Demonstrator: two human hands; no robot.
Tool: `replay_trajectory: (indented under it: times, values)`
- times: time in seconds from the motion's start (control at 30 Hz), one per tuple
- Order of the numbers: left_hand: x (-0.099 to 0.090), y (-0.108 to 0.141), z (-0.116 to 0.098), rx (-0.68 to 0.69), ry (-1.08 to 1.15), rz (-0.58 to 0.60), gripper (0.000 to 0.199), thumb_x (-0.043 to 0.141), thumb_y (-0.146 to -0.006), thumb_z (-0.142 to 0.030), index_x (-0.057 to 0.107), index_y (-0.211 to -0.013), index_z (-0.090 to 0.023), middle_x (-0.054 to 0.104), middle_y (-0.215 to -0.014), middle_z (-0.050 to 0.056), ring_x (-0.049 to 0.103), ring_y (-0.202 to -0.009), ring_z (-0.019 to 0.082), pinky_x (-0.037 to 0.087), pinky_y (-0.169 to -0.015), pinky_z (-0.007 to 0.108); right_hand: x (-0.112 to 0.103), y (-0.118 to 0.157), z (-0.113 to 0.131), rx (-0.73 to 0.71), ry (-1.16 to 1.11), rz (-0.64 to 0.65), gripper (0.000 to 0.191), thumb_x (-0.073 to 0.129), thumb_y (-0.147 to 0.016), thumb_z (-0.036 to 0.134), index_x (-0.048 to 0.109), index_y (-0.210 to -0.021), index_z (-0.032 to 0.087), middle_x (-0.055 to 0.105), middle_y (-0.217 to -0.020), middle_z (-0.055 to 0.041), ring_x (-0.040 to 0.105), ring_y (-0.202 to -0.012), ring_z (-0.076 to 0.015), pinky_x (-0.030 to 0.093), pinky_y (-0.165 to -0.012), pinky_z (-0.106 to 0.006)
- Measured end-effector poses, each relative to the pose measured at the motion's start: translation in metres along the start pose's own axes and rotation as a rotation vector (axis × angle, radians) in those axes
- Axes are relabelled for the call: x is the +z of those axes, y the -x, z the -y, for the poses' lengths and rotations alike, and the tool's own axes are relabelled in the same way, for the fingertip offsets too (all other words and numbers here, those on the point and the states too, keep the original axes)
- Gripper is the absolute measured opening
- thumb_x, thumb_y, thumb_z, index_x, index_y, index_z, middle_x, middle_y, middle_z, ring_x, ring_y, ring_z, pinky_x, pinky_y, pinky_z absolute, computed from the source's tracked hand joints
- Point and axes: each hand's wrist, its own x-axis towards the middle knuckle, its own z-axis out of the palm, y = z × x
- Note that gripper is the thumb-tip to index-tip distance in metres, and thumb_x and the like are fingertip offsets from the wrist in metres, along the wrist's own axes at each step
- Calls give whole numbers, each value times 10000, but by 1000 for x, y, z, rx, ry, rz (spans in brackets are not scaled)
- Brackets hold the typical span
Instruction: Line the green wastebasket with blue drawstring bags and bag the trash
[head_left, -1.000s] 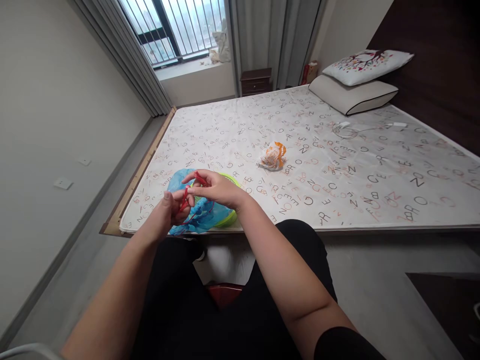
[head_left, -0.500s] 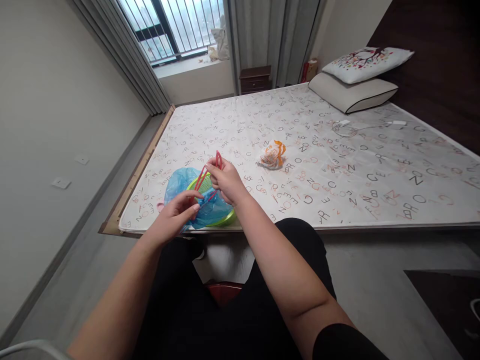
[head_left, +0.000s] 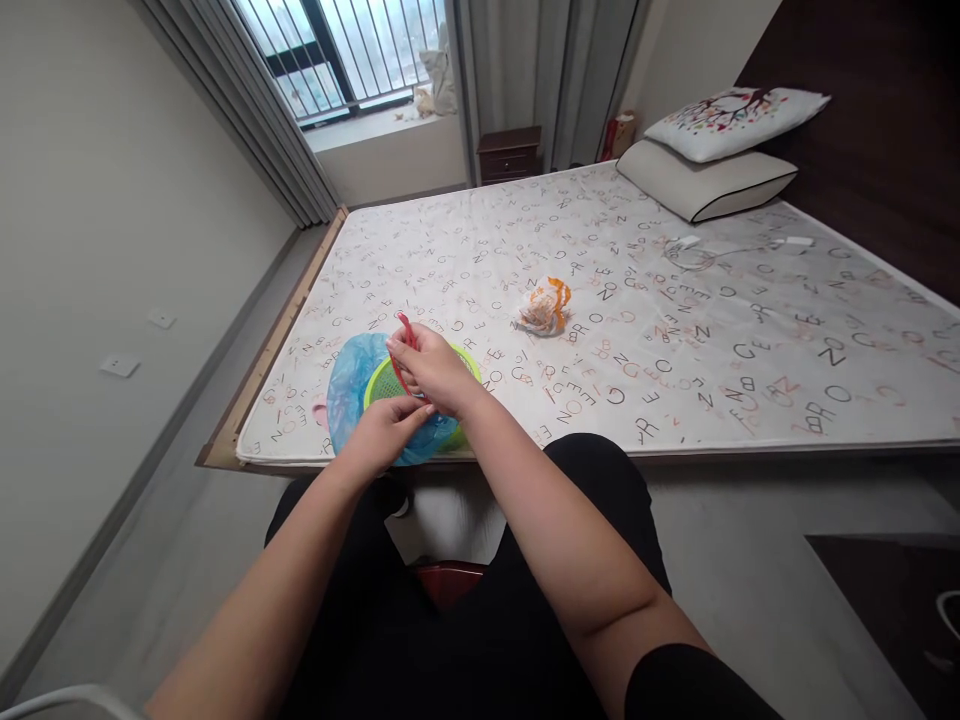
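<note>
Cord (head_left: pixel 406 328), thin and red, sits looped in your pinching right hand (head_left: pixel 437 376), not yet released, left hand (head_left: pixel 384 427) narrowed beside it, hold unclear, over lime-green mesh basket (head_left: pixel 385 384) and blue plastic bag (head_left: pixel 346 388) on letter-printed bed (head_left: pixel 480 260).

The blue bag (head_left: pixel 346 390) looks glossy plastic, the green basket (head_left: pixel 385 384) plastic, the curtain (head_left: pixel 510 70) matt cloth

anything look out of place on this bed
Yes: a crumpled white and orange bag, apparently plastic, lies on the white letter-printed mattress, like stray packaging. The white tree-print pillow sits askew on the plain beige pillow.
</note>
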Motion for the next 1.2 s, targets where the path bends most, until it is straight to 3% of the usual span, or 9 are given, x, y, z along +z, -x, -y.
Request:
replay_trajectory:
  times: [0.13, 0.23, 0.33, 0.47, 0.6, 0.7, 0.8, 0.93, 1.2]
  values:
    - [-1, -1, 5, -16, 4, 20, 401, 752, -828, -548, 820, -815, -154, 674, -705, 49, 523, -657, 176, 388, -597, 274, -2, -3, -4, -16, 27, 10, 352, 687, -951, 434, 417, -828, 245, 329, -547, 126, 236, -416, -43, 180, -399, -160]
    - [-3, 1, 12, -54, 174, -58, 397, 786, -815, -540, 829, -912, -157, 554, -601, 2, 440, -575, 134, 309, -527, 246, -7, -6, -4, -71, 9, -7, 367, 731, -907, 479, 465, -844, 235, 456, -596, 95, 385, -480, -63, 342, -467, -166]
    - [-5, 3, 18, -105, 435, -149, 385, 808, -806, -514, 814, -957, -160, 356, -526, -62, 291, -483, 85, 207, -477, 227, -15, -9, 0, -91, -29, -40, 409, 716, -882, 587, 546, -851, 217, 622, -760, 14, 577, -688, -113, 495, -628, -208]
    - [-9, 4, 22, -112, 652, -159, 358, 857, -747, -460, 783, -906, -147, 324, -525, -73, 284, -465, 68, 211, -454, 201, -27, -9, 5, 10, -146, 19, 481, 519, -934, 681, 644, -939, 217, 718, -1010, -64, 634, -863, -172, 537, -676, -254]
    - [-12, 7, 23, -133, 740, -152, 370, 881, -717, -450, 765, -878, -138, 304, -502, -87, 264, -442, 53, 223, -442, 183, -34, -8, -1, 22, -114, 220, 360, 464, -931, 457, 711, -1041, 219, 728, -1226, -83, 636, -1067, -222, 566, -785, -303]
    - [-13, 9, 22, -144, 765, -117, 369, 891, -711, -449, 750, -844, -134, 292, -493, -91, 266, -439, 50, 240, -443, 177, -38, -12, -12, -22, 126, 295, 351, 590, -797, 234, 736, -1115, 257, 707, -1313, -37, 615, -1168, -216, 547, -876, -295]
    - [-14, 10, 22, -144, 786, -92, 355, 890, -723, -431, 746, -850, -133, 290, -491, -94, 264, -437, 47, 256, -445, 173, -45, -18, -21, -6, 460, 321, 506, 700, -733, 139, 713, -1217, 286, 739, -1191, -18, 643, -1051, -187, 527, -861, -277]
    - [-14, 11, 23, -129, 844, -107, 340, 902, -719, -390, 735, -876, -138, 315, -502, -96, 279, -434, 41, 264, -445, 162, -56, -21, -22, -61, 785, 401, 178, 677, -899, 289, 752, -1037, 205, 733, -957, -16, 622, -899, -155, 470, -810, -270]
    - [-12, 6, 29, -105, 761, -120, 323, 868, -792, -407, 721, -957, -171, 631, -670, -2, 475, -491, 63, 350, -489, 177, -53, -16, -5, -255, 942, 100, 101, 679, -925, 261, 718, -887, 176, 705, -894, -3, 626, -852, -140, 453, -794, -269]
